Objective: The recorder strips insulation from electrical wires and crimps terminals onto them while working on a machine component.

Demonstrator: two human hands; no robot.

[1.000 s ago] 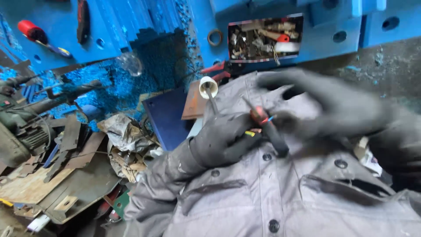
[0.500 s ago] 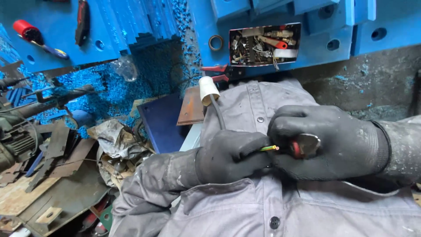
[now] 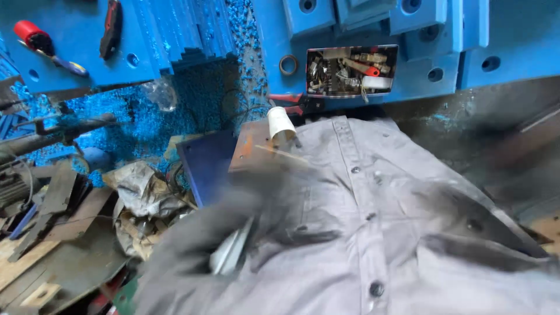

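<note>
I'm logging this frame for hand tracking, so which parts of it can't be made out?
- Head view, left hand: smeared by motion blur over the grey buttoned work shirt; its grip cannot be told.
- Head view, right hand: only a dark blurred streak; fingers indistinct.
- Open metal box recess in the blue panel: its small parts are too small to identify.

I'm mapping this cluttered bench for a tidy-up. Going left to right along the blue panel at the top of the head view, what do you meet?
Red-handled screwdriver → dark-handled tool → metal ring → open recess full of small metal parts → round holes in the blue panel.
</note>
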